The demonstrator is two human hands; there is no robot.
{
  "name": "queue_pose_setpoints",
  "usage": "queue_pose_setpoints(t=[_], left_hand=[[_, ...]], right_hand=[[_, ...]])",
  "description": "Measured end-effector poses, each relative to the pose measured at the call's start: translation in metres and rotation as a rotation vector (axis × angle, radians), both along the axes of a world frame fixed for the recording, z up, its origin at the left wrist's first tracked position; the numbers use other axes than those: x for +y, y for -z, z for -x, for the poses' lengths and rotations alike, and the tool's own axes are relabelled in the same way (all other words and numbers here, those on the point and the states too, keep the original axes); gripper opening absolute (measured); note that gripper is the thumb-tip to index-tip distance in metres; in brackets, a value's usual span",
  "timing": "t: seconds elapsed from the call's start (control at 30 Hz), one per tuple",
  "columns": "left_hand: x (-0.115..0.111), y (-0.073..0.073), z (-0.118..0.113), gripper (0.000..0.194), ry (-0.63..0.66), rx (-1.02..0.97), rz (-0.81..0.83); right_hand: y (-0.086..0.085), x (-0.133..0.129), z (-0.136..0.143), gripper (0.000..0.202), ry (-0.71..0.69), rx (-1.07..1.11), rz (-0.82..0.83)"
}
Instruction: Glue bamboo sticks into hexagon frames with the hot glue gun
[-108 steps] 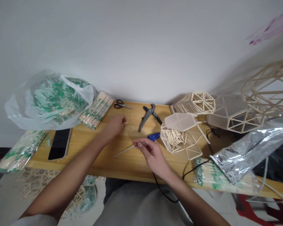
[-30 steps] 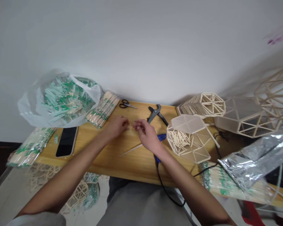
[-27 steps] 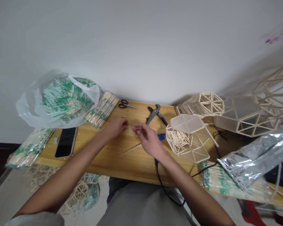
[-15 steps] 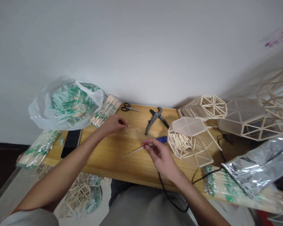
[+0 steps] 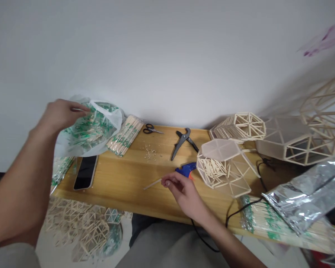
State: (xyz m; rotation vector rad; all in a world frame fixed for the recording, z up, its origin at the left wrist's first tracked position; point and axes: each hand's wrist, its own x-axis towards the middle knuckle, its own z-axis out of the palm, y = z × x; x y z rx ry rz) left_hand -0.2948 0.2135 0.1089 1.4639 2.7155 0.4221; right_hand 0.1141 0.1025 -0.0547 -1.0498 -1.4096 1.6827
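Over the white plastic bag (image 5: 63, 147) of green-printed clear wrappers (image 5: 96, 128), my left hand (image 5: 63, 115) is raised with fingers stretched out and slightly apart. I see nothing held in it. My right hand (image 5: 181, 190), low over the middle of the table, has thumb and fingers pinched on a thin pale wooden stick (image 5: 152, 184). One end of that stick points left toward the tabletop; the other is hidden by the hand. Just beyond the right hand lies a blue glue gun (image 5: 186, 169) with an orange part. Small wood bits (image 5: 150, 152) are scattered farther back.
Scissors (image 5: 152, 129) and dark cutting pliers (image 5: 181, 143) lie near the wall. At right stand stick-framed hexagonal boxes (image 5: 223, 149), one holding short sticks (image 5: 212, 169), and a silver foil bag (image 5: 309, 195). Packed sticks (image 5: 125, 134) and a phone (image 5: 86, 172) are at left. A black cable (image 5: 240, 210) crosses the front edge.
My left hand has moved from the wood bits left and up to over the bag. My right hand has shifted slightly left along the stick, uncovering more of the glue gun.
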Motion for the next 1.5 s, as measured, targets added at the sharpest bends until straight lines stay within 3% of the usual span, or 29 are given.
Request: queue_pose_setpoints(t=[0.17,0.33,0.47,0.53,0.6,0.7,0.83,0.93,1.1,1.27,1.4,1.5], left_hand=[[-0.003,0.020,0.001,0.037,0.015,-0.016,-0.095],[-0.003,0.019,-0.008,0.035,0.039,0.045,-0.073],[-0.023,0.011,-0.035,0.042,-0.004,0.260,-0.054],[-0.039,0.019,-0.058,0.044,0.024,0.248,-0.119],[-0.049,0.042,-0.084,0.043,0.205,0.062,-0.105],[-0.047,0.098,-0.122,0.034,0.605,-0.137,0.074],[-0.034,0.166,-0.152,0.046,0.731,-0.121,0.109],[-0.043,0.190,-0.157,0.053,0.769,-0.109,0.135],[-0.068,0.194,-0.146,0.050,0.861,-0.164,0.086],[-0.070,0.201,-0.143,0.052,0.738,-0.159,0.035],[-0.073,0.208,-0.153,0.054,0.847,-0.187,0.079],[-0.068,0.203,-0.158,0.055,0.859,-0.186,0.073]], right_hand=[[0.004,-0.002,0.001,0.025,-0.006,0.011,0.007],[0.001,-0.003,0.000,0.027,-0.022,0.011,0.014],[0.000,-0.003,-0.003,0.026,-0.017,0.006,0.007],[0.001,-0.002,-0.005,0.024,-0.004,0.000,0.001],[0.002,-0.002,-0.005,0.022,0.002,-0.002,-0.002],[0.002,-0.002,-0.004,0.021,-0.016,-0.006,-0.007],[-0.001,-0.003,-0.006,0.021,-0.025,-0.013,-0.015],[-0.001,-0.004,-0.009,0.021,-0.008,-0.008,-0.005],[0.002,-0.004,-0.011,0.021,0.001,0.000,0.001],[0.003,-0.004,-0.010,0.020,-0.003,-0.014,-0.025],[0.004,-0.006,-0.012,0.021,-0.002,-0.018,-0.008],[0.004,-0.007,-0.012,0.021,0.000,-0.029,-0.015]])
